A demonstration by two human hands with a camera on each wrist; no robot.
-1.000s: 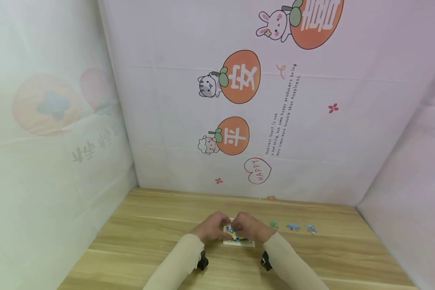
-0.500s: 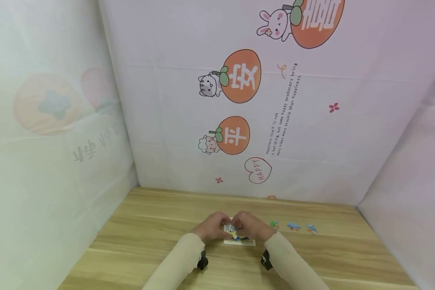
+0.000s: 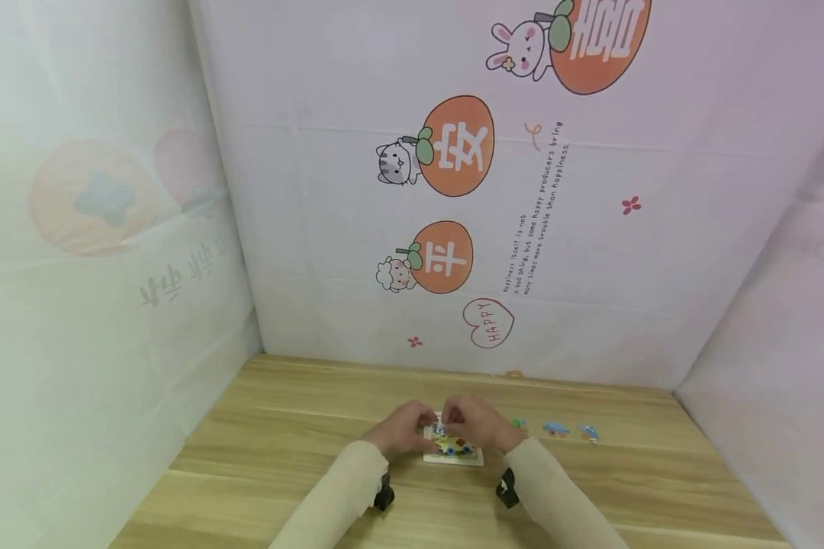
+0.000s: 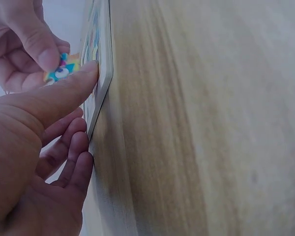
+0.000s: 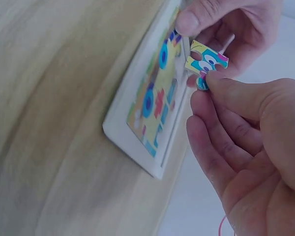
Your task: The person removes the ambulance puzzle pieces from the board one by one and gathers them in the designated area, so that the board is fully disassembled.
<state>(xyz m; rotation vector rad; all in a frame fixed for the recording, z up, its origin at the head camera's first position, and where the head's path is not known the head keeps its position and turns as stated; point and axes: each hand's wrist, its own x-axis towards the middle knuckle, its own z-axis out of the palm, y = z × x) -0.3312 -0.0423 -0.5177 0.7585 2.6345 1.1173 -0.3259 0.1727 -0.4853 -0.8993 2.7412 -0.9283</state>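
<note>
A small jigsaw board (image 3: 470, 461) with a pale raised border lies on the wooden table, part of a yellow vehicle picture with blue wheels filled in. My left hand (image 3: 403, 429) holds the board's left side, its thumb on top and curved fingers along the edge. Between thumb and fingertips, my right hand (image 3: 479, 423) pinches a puzzle piece (image 5: 206, 59), yellow and teal with cartoon eyes. In the right wrist view the piece is tilted just above the board, close to the left fingers. The fingers hide part of the board's far side.
To the right of the board lie loose puzzle pieces: a green one (image 3: 518, 425), a blue one (image 3: 556, 429) and another blue one (image 3: 589, 433). White printed cloth (image 3: 329, 229) walls in the back and both sides of the table (image 3: 268, 457).
My right hand has lifted slightly and shifted away from the board's middle with the piece, uncovering more of the picture. My left hand stays in place.
</note>
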